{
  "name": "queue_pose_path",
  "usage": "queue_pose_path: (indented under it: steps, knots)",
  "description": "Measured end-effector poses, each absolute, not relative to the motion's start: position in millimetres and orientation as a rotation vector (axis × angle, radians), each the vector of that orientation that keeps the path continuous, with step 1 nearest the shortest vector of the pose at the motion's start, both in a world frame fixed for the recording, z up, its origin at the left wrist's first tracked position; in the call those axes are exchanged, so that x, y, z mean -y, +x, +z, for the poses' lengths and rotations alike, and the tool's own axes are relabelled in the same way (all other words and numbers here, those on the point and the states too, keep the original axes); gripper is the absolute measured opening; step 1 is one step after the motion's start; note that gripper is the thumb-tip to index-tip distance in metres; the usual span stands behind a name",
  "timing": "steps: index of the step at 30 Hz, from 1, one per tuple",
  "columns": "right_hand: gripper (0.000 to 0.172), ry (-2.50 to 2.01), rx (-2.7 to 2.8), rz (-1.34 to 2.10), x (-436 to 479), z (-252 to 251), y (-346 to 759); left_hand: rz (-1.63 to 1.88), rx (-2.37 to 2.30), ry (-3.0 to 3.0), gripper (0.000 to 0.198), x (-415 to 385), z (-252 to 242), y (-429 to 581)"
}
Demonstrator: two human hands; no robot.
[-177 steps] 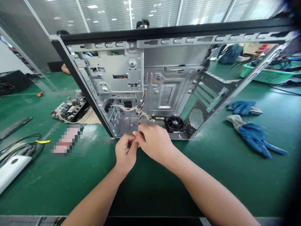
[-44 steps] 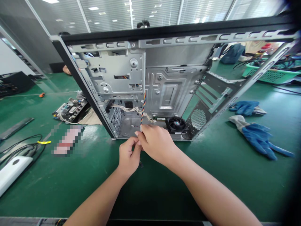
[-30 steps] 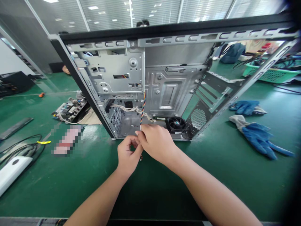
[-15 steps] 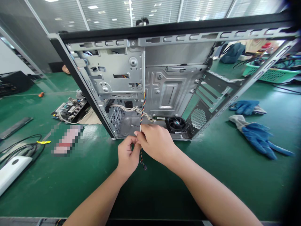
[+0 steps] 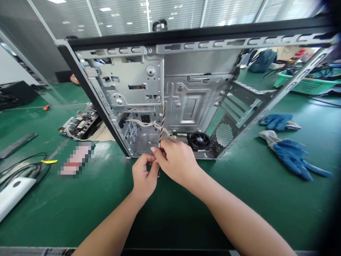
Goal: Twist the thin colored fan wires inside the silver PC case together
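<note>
A twisted cable of several coloured wires point(image 5: 162, 124) hangs from the drive cage point(image 5: 133, 83) of an open computer case point(image 5: 194, 35) down to my hands. My right hand point(image 5: 178, 158) is closed around it, thumb and index finger pinching. Just left and slightly lower, my left hand point(image 5: 144, 173) pinches at the same cable, its fingertips meeting my right thumb. Only a short bit of the cable shows under the fingertips; its end is hidden. Behind my right hand, a black fan point(image 5: 200, 140) sits on the case floor, with pale wires point(image 5: 149, 123) to its left.
To the right lie blue-and-grey work gloves point(image 5: 290, 153) and a green basket point(image 5: 301, 83) of cables. A circuit board point(image 5: 81, 122), a blurred pinkish item point(image 5: 77, 159), a white device point(image 5: 16, 195) and black cables point(image 5: 39, 167) lie on the left of the green table point(image 5: 106, 220).
The cable's loose end with its black connector, which hung below my hands, has gone up out of sight behind the fingers. Both hands stay nearly in place.
</note>
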State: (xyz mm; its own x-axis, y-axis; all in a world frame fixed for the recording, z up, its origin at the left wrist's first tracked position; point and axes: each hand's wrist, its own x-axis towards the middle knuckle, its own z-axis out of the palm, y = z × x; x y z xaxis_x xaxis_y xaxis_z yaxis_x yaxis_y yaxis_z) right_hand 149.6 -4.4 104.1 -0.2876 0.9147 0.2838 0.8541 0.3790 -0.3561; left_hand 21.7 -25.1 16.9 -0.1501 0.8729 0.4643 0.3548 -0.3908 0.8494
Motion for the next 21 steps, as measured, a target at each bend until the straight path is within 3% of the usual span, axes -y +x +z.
queue_pose_path:
  steps: [21]
  knots:
    - [0.026, -1.495, 2.1, 0.188, 3.1, 101.9, 150.7, 1.579, -1.409, 1.698, 0.017, 29.2, 23.7, 23.8]
